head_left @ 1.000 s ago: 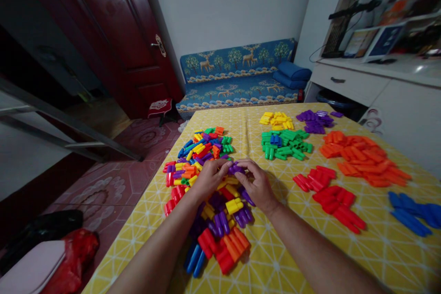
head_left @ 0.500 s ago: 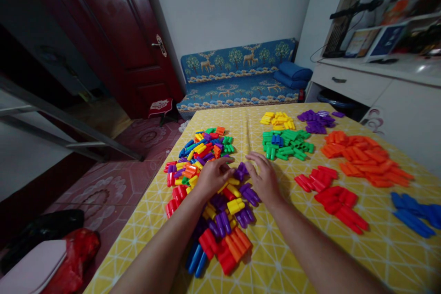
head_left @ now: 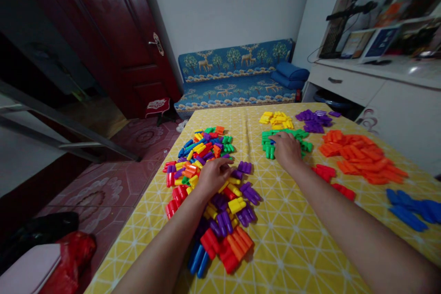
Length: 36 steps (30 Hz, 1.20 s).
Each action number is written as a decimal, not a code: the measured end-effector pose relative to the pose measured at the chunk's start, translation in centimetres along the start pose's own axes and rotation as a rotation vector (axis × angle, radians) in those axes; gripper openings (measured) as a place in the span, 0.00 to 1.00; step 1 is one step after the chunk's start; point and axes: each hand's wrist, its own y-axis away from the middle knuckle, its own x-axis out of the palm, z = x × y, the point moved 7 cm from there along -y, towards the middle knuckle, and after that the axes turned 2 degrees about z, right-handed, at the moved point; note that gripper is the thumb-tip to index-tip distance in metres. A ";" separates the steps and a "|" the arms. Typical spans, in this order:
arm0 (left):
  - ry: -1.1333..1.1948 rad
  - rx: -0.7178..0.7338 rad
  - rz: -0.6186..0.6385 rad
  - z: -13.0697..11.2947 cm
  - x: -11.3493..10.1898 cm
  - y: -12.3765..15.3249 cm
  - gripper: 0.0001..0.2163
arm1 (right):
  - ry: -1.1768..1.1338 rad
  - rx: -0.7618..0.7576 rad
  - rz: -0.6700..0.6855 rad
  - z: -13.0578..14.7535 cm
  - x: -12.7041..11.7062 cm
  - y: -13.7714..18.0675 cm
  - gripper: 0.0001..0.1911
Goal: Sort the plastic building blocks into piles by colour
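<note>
My left hand rests low over the mixed pile of coloured plastic toy blocks. Its thumb and forefinger are apart, with no block visible between them. Purple blocks lie just to the right of its fingertips. Out to the right, my right hand reaches down onto the pile of green blocks. Its fingers bend over a blue block on that pile, of which only a sliver shows. The hand itself hides the thumb and much of the green pile.
Sorted piles of yellow, purple, orange, red and blue blocks lie across the right side of the yellow tablecloth. A patterned sofa stands behind the table, a white cabinet to the right.
My right hand has moved from the purple blocks by the mixed pile, away and rightward to the green pile. My left hand has stayed nearly still. A purple block there has shifted slightly.
</note>
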 end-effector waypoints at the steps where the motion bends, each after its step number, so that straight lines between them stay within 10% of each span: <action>1: 0.000 -0.002 -0.002 0.1 0.0 0.0 0.11 | -0.013 -0.011 -0.020 0.0 -0.4 0.2 0.19; 25: -0.034 0.003 -0.022 -0.2 -0.2 0.1 0.09 | -0.078 -0.118 -0.058 -1.3 -2.1 2.1 0.18; 31: -0.012 0.019 -0.034 0.0 -0.1 0.0 0.09 | -0.150 -0.098 -0.285 -8.6 -8.7 10.2 0.19; 36: -0.027 0.019 -0.033 0.1 0.0 -0.1 0.09 | -0.025 0.031 -0.238 -16.4 -9.6 18.6 0.22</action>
